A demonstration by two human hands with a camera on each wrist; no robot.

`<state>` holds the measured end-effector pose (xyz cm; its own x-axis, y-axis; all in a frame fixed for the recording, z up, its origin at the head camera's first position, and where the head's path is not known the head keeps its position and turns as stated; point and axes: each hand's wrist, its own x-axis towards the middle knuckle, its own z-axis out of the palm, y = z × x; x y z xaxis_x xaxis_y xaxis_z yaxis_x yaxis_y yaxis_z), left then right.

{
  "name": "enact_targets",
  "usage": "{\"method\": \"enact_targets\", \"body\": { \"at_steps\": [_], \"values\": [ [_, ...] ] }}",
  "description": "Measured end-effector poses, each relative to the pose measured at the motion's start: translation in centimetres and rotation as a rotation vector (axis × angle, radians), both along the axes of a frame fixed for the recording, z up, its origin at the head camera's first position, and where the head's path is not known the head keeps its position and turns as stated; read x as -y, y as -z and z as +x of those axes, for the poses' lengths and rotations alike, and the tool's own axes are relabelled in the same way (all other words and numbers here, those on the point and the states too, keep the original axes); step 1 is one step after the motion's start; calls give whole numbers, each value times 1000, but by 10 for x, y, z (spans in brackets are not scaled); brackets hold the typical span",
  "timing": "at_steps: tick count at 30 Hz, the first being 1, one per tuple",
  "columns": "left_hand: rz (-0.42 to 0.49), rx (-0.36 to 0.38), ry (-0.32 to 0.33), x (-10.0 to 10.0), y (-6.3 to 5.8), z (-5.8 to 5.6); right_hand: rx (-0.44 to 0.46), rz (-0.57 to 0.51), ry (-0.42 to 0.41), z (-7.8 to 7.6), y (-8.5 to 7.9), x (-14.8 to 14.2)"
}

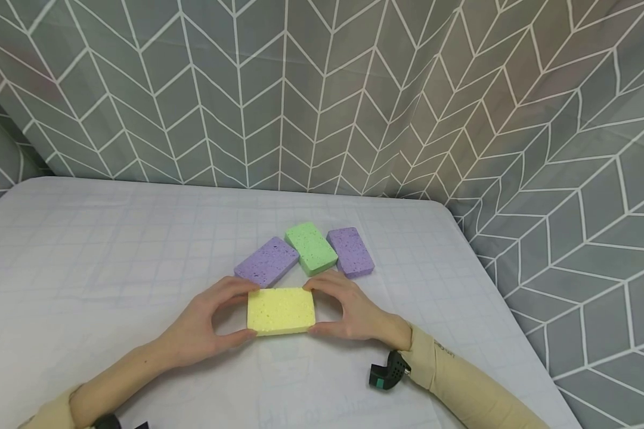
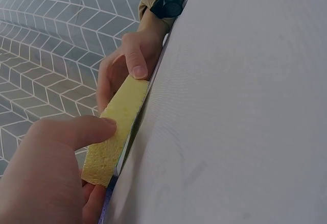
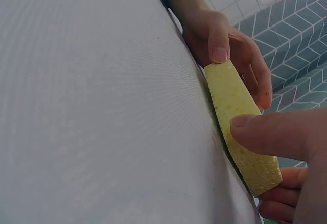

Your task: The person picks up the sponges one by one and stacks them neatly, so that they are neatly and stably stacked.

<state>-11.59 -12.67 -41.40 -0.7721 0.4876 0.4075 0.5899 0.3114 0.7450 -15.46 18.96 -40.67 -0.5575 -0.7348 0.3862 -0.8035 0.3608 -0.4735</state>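
Observation:
A yellow sponge (image 1: 281,311) lies between my two hands, its long side running left to right in the head view. My left hand (image 1: 206,325) pinches its left end, thumb on the near edge and fingers on the far edge. At the other end my right hand (image 1: 351,310) pinches it the same way. In the left wrist view the left thumb (image 2: 99,130) presses on the near side of the sponge; the right wrist view shows the right thumb (image 3: 250,130) doing likewise. Just beyond it are a purple sponge (image 1: 267,262), a green sponge (image 1: 311,248) and a second purple sponge (image 1: 351,252).
The sponges are on a table with a white cloth (image 1: 112,250). A grey curtain with white chevron lines (image 1: 300,89) hangs behind the table and along its right side. A black wrist device (image 1: 389,370) sits at the right sleeve.

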Motion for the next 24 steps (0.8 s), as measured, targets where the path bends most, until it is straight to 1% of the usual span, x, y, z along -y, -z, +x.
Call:
{"method": "enact_targets", "body": {
  "at_steps": [5,13,21,24],
  "values": [
    [-16,26,-5,0,0,0,1,13,0,0,0,1],
    [-38,80,-18,1,0,1,23,33,24,1,0,0],
    [-49,79,-35,1,-1,1,20,20,27,1,1,1],
    [-60,79,-48,1,-1,1,36,23,38,1,1,2]
  ]
}}
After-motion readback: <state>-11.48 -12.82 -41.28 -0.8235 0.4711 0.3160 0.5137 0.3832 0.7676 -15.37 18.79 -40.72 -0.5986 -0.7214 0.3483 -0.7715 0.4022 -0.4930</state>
